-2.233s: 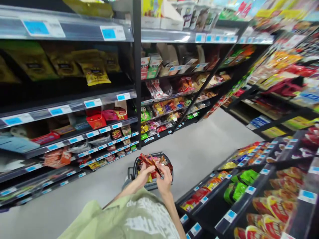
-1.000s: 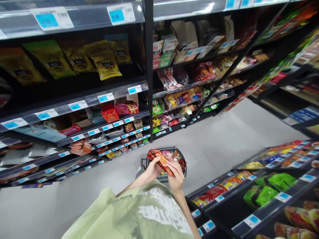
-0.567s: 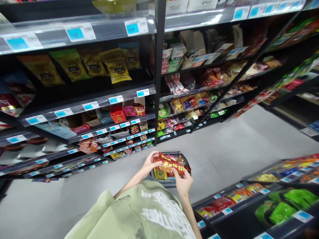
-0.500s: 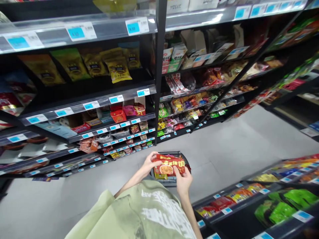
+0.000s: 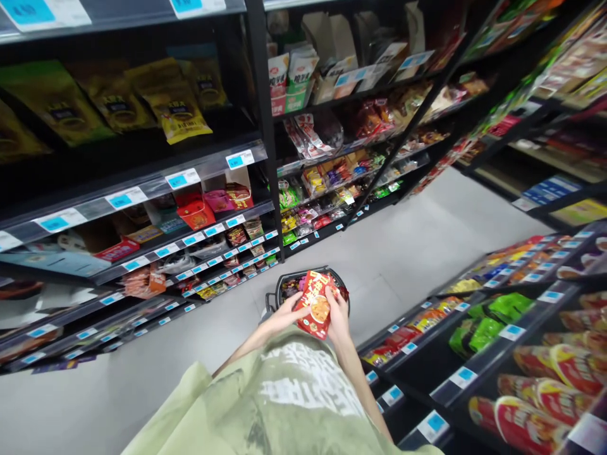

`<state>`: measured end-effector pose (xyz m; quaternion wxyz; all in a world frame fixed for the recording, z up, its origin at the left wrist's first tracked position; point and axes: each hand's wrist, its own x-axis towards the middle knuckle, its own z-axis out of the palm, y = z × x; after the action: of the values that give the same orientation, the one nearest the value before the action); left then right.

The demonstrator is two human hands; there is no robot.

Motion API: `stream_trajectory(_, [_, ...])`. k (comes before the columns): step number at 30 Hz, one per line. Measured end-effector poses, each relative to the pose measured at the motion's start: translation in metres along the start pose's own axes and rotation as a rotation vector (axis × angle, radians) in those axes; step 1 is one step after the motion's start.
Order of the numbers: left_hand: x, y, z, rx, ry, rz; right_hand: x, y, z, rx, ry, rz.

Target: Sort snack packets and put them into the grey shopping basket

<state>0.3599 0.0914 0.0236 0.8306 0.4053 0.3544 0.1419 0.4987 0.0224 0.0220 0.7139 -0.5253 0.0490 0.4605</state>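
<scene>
A red food packet (image 5: 317, 303) with yellow lettering and a picture of a dish is held upright-facing in front of my shirt. My left hand (image 5: 289, 314) grips its left edge, with the thumb on the front. On the packet's right edge, my right hand (image 5: 337, 309) is closed, fingers partly behind it. Beneath the packet is a dark shopping basket (image 5: 281, 278) holding several packaged goods, mostly covered by the packet and my hands.
Tall black shelves with snack bags (image 5: 177, 104) and price tags stand ahead and to the left. At the right, a lower shelf holds green packs (image 5: 493, 322) and red cup-shaped packages (image 5: 535, 423). Grey floor (image 5: 417, 234) runs between them.
The packet has turned from lying sideways to standing lengthwise, and both hands have shifted along its edges. My view has swung to the right, showing more of the right-hand shelf.
</scene>
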Motion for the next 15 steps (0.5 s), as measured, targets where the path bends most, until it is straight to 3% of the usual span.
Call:
stream_trajectory(4, [0.004,0.002,0.001,-0.143,0.001,-0.047,0.001,0.003,-0.002,-0.055,0.018,0.012])
stream_trajectory(11, [0.011,-0.008,0.0,-0.098,0.124,-0.03,0.007,0.007,-0.006,-0.057,0.113,-0.052])
stream_trajectory(15, [0.012,-0.018,-0.001,-0.083,0.101,0.021,0.008,0.008,-0.006,-0.079,0.106,-0.059])
